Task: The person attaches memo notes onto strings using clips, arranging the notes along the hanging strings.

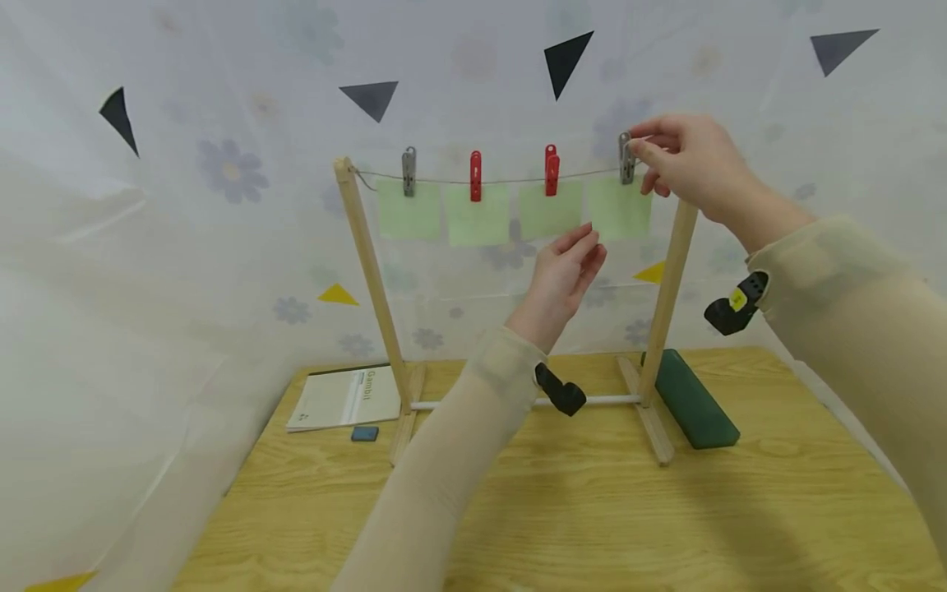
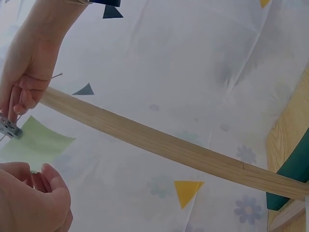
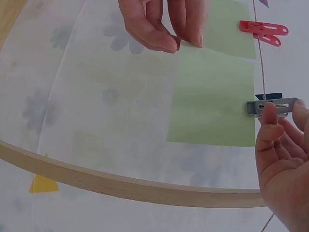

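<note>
Four-sided green paper sheets hang from a string (image 1: 510,180), each under a clothespin. At the right end, a grey clothespin (image 1: 625,158) sits on the string over the top edge of the last green paper sheet (image 1: 617,210). My right hand (image 1: 695,164) holds this clothespin between thumb and fingers, as the right wrist view shows. My left hand (image 1: 565,275) pinches the lower left corner of the same sheet with thumb and fingertips. Two red clothespins (image 1: 476,176) and another grey clothespin (image 1: 408,172) grip the other sheets.
The string runs between wooden posts (image 1: 669,296) joined low by a white rod (image 1: 607,400). On the wooden table (image 1: 577,518) lie a notebook (image 1: 344,399), a small blue block (image 1: 365,433) and a dark green case (image 1: 695,403). A patterned sheet (image 1: 473,99) hangs behind.
</note>
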`<state>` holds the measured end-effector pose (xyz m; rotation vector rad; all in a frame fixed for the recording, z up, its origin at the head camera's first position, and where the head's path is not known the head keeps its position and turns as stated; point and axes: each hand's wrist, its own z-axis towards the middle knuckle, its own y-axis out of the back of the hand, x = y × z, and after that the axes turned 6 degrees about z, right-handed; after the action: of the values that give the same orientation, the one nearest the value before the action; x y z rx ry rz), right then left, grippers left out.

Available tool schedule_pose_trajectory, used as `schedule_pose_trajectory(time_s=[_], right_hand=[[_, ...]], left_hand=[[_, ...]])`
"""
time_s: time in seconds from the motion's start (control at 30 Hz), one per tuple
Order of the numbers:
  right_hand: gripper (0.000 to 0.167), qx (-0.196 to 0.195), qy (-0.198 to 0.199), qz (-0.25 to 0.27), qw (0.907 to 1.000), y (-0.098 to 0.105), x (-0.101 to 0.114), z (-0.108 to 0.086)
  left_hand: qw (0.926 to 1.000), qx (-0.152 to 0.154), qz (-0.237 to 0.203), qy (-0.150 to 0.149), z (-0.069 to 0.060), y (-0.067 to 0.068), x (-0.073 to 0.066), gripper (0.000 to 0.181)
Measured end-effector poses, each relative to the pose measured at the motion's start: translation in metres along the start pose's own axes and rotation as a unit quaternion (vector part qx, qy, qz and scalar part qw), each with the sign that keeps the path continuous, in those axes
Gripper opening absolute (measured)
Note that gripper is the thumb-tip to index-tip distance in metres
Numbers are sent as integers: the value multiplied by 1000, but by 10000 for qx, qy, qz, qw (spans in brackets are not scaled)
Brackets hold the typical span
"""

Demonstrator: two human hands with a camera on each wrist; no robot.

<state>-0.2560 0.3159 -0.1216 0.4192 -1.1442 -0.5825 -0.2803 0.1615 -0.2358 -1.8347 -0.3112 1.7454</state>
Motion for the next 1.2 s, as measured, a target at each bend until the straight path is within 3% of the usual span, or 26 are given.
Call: schedule_pose_trajectory(time_s=[0.53, 0.83, 0.93, 1.1, 1.2], right_hand=[[53, 126, 53, 198, 9997, -5, -1, 6], [50, -166, 217, 653, 9975, 3, -5, 3], [46, -425, 281, 1096, 9927, 5, -7, 0], [35, -751, 413, 1981, 9764, 4, -12, -10], [31, -761, 486, 2142, 9726, 2, -16, -17]], left_hand=[[9999, -24, 143, -66, 5, 12, -1, 28], [9990, -7, 422, -115, 5, 22, -4, 26], [9982, 67, 589, -100, 4, 28, -4, 27], [9959, 172, 883, -96, 2, 44, -7, 30], [9944, 169, 1040, -95, -1, 55, -10, 29]])
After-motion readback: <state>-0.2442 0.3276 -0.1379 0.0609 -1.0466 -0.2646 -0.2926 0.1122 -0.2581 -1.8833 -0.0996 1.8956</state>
